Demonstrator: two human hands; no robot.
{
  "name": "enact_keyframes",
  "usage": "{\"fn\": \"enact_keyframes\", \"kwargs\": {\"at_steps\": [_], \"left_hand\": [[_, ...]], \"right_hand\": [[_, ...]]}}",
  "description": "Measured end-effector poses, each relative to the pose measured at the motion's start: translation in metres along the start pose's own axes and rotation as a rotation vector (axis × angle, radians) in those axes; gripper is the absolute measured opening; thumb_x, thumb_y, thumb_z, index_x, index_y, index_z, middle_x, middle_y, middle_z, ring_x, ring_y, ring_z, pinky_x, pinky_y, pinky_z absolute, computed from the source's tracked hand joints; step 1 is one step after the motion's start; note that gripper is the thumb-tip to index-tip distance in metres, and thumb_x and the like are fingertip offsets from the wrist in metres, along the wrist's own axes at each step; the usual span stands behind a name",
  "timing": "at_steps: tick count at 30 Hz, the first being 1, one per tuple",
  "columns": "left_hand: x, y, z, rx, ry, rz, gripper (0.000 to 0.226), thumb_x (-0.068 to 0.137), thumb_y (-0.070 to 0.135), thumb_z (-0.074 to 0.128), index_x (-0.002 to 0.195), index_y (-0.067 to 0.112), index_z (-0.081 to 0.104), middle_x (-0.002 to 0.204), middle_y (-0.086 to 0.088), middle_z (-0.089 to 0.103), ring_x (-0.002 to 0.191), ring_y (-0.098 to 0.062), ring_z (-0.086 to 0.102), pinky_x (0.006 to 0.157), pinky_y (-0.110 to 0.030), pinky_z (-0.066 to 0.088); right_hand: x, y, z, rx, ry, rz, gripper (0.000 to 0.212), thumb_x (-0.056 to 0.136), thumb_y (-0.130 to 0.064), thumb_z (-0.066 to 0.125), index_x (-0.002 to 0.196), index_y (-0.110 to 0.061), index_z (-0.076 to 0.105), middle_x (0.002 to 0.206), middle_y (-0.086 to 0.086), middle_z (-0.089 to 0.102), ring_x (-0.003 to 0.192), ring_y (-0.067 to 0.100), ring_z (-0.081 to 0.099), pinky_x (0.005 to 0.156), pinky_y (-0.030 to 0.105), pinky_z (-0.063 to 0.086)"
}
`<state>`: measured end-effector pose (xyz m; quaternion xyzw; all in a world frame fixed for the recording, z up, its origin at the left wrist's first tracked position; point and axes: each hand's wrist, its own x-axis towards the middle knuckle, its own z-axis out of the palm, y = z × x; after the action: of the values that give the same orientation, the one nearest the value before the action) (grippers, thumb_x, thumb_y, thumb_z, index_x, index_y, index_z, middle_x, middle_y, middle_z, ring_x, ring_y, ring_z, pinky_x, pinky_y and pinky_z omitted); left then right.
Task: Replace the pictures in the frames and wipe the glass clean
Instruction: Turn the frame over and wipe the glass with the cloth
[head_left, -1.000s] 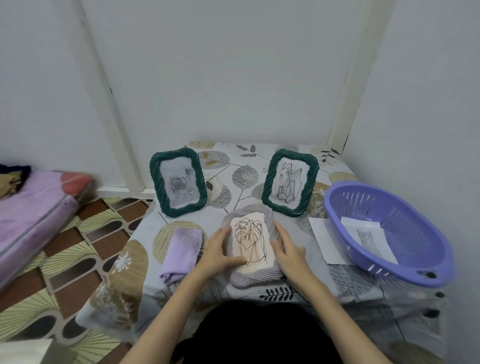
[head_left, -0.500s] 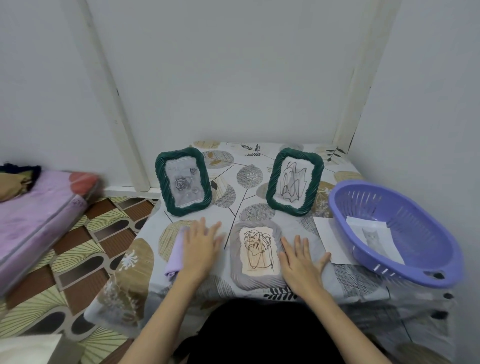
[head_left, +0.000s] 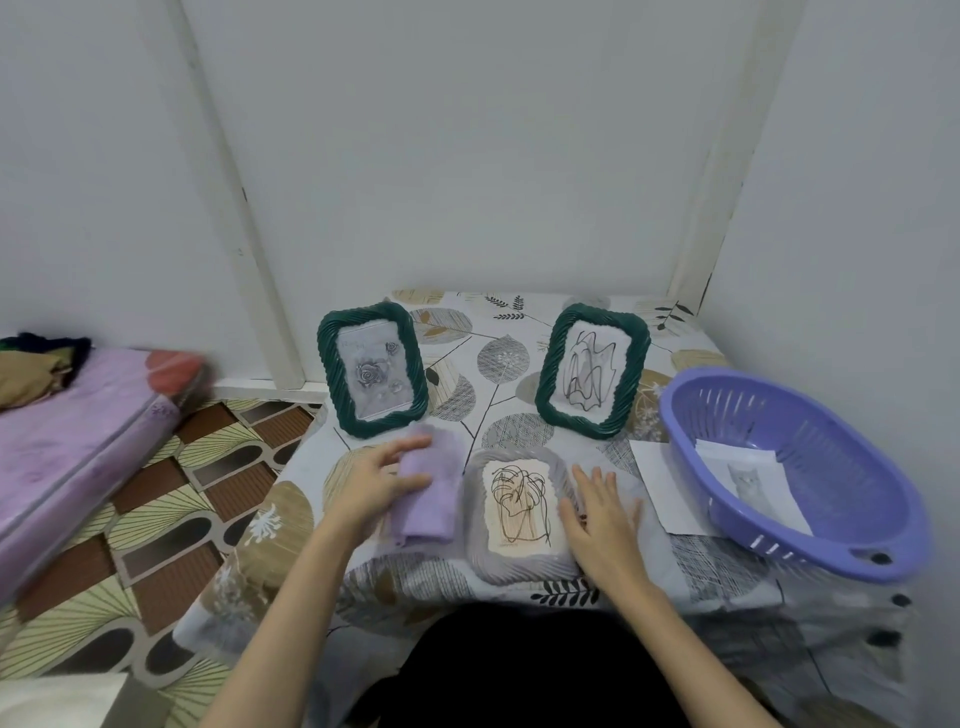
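inspector: position of the grey frame (head_left: 521, 514)?
recorder: lying flat, glass up, at the near edge of the table (head_left: 727, 566); a line drawing shows in it; the right hand (head_left: 602, 519) lies flat just beside it, fingers straight and spread, palm down over the frame's right border, gripping nothing

inspector: and the left hand (head_left: 371, 483)?
recorder: left of the grey frame, apart from it; fingers and thumb curled round the folded lilac cloth (head_left: 428, 491), which lies between that hand and the frame, its right edge close beside the frame's left border

inspector: other frames?
recorder: two green frames upright behind; the left green frame (head_left: 373, 369) holds a rose picture, just beyond the cloth; the right green frame (head_left: 592, 371) holds a scribble drawing; both clear of either hand

inspector: loose pictures?
recorder: a white sheet (head_left: 660, 483) on the table right of the right hand, partly under the purple basket (head_left: 852, 551); a cat picture (head_left: 748, 483) lies inside that basket
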<state>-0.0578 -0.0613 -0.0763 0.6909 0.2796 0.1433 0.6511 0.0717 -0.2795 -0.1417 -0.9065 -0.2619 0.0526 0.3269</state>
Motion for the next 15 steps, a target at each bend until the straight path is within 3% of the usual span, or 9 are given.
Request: {"fn": "enact_keyframes", "kwargs": {"at_steps": [2,4,6,8,11,13,15], "left_hand": [[-0.008,0.011,0.018,-0.317,-0.145,-0.038,0.045,0.077,-0.013,0.059,0.106,0.021,0.063,0.122,-0.010,0.049,0.100,-0.026,0.057,0.061,-0.029,0.058],[-0.013,0.017,0.036,-0.451,-0.247,-0.024,0.048,0.076,-0.016,0.056,0.112,0.017,0.061,0.123,-0.008,0.049,0.103,-0.026,0.057,0.063,-0.029,0.059],[-0.013,0.016,0.051,-0.466,-0.265,0.019,0.052,0.075,-0.018,0.056,0.114,0.016,0.060,0.123,-0.007,0.050,0.104,-0.024,0.057,0.067,-0.030,0.059],[-0.012,0.013,0.061,-0.464,-0.277,0.051,0.054,0.075,-0.019,0.056,0.116,0.015,0.058,0.123,-0.008,0.052,0.104,-0.023,0.057,0.071,-0.029,0.058],[-0.006,0.003,0.064,-0.382,-0.298,0.109,0.041,0.083,-0.005,0.056,0.115,0.021,0.058,0.125,-0.004,0.057,0.109,-0.015,0.056,0.082,-0.024,0.051],[-0.002,-0.006,0.056,-0.095,-0.203,0.167,0.030,0.089,0.011,0.054,0.115,0.026,0.057,0.130,0.001,0.055,0.117,-0.011,0.052,0.089,-0.018,0.043],[0.006,-0.020,0.045,0.235,-0.093,0.216,0.034,0.091,0.024,0.055,0.124,0.024,0.052,0.133,0.005,0.050,0.123,-0.009,0.044,0.098,-0.020,0.035]], "right_hand": [[0.000,-0.019,-0.006,0.392,0.103,-0.014,0.045,0.093,-0.031,0.051,0.134,-0.014,0.045,0.140,0.007,0.045,0.132,0.020,0.038,0.108,0.029,0.026],[0.001,-0.044,-0.015,0.815,-0.057,0.112,0.039,0.085,-0.039,0.061,0.117,-0.017,0.059,0.115,0.005,0.062,0.100,0.020,0.059,0.082,0.027,0.045],[0.003,-0.056,-0.021,1.043,-0.223,0.234,0.044,0.078,-0.044,0.067,0.107,-0.011,0.064,0.092,0.006,0.068,0.076,0.022,0.062,0.061,0.030,0.046],[0.005,-0.057,-0.026,1.126,-0.286,0.271,0.026,0.079,-0.026,0.068,0.097,-0.007,0.066,0.087,0.009,0.068,0.073,0.023,0.062,0.061,0.032,0.048],[0.008,-0.050,-0.037,1.101,-0.152,0.232,0.008,0.079,-0.004,0.066,0.086,-0.007,0.067,0.084,0.009,0.067,0.076,0.021,0.060,0.066,0.028,0.048],[0.010,-0.043,-0.052,0.816,0.072,0.064,0.014,0.079,-0.005,0.069,0.091,-0.013,0.067,0.081,0.002,0.066,0.069,0.014,0.057,0.060,0.020,0.048],[0.012,-0.033,-0.061,0.375,0.215,-0.185,0.022,0.080,-0.009,0.068,0.100,-0.017,0.066,0.080,-0.002,0.061,0.062,0.008,0.051,0.056,0.013,0.043]]}}
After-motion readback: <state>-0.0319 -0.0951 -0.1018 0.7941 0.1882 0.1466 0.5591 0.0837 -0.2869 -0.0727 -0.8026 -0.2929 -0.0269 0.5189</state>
